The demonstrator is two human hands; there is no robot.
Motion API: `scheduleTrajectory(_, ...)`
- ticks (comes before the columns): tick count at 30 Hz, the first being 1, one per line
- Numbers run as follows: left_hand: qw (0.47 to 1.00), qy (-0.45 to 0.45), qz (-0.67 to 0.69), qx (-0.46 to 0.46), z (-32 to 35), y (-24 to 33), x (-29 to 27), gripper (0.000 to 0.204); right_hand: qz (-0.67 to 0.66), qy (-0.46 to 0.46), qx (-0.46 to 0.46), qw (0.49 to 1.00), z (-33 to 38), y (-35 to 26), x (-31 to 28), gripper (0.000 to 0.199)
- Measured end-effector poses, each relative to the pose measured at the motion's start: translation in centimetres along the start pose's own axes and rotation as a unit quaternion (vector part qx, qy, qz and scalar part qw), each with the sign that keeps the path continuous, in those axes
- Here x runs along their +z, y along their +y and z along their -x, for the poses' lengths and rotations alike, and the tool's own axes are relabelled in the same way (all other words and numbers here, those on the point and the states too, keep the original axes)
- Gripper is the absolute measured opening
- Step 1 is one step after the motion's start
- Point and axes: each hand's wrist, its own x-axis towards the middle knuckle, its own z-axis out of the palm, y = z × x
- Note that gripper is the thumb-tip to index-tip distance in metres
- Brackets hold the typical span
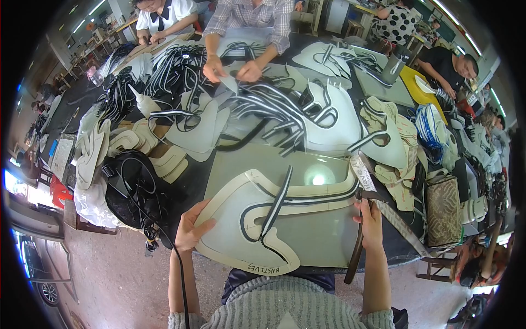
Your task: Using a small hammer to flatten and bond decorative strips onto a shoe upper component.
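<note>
At the far left of the tabletop (pixel 230 164) lies a black bag (pixel 134 189) with loose cords, and at its 12 o'clock a stack of cream cut-out pieces (pixel 96 148). A white squeeze bottle (pixel 143 102) stands further up, toward 12 o'clock.

The person's left hand (pixel 190 227) sits at about 8 o'clock in the view — fingers spread and curled over the left edge of a large cream template (pixel 241 230), thumb on top, pinching the edge. The template lies flat on a grey board just in front of the person, near the lower middle, with black-and-white striped trim (pixel 279 200) laid along its curve and crossing it.

The right hand (pixel 371 222), at about 4 o'clock, is closed around a dark-handled tool (pixel 357 249) whose handle hangs down past the tabletop's edge; its head rests by the right end of the trim.

Beyond, at 12 o'clock, another person's hands (pixel 233 68) work among more trimmed pieces — a brown patterned pouch (pixel 442 211) lies at the right.
</note>
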Motion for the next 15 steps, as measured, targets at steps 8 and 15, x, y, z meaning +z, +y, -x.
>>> scheduleTrajectory(8, 1.000, 0.000, 0.004, 0.001, 0.02, -0.06, 0.05, 0.053, -0.002, -0.002, 0.002, 1.000, 0.00, 0.08, -0.09, 0.037)
scheduleTrajectory(15, 1.000, 0.001, -0.005, 0.004, 0.04, 0.07, 0.22, 0.051, -0.005, -0.008, 0.004, 1.000, -0.02, 0.13, -0.11, 0.037)
